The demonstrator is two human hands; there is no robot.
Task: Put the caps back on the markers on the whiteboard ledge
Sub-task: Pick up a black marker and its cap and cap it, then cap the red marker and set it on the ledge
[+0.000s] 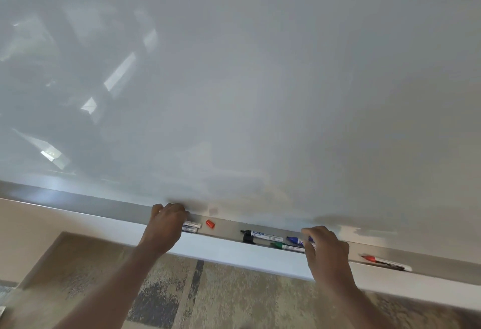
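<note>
The metal whiteboard ledge (pixel 229 227) runs from left to lower right. My left hand (pixel 168 224) curls over the left ends of two white markers (pixel 192 226); what it holds is hidden. A loose red cap (pixel 210 223) lies just right of them. A black marker (pixel 264 235) lies mid-ledge with a black cap (pixel 247 238) beside its tip. My right hand (pixel 325 251) closes its fingers on the right part of the blue marker (pixel 294 240), above the green marker (pixel 282 245). A red-tipped marker (pixel 382 261) lies alone at the far right.
The glossy whiteboard (pixel 260 81) fills the upper view, right behind the ledge. A pale wall strip (pixel 234 253) runs under the ledge. Patterned carpet (pixel 208 297) lies below.
</note>
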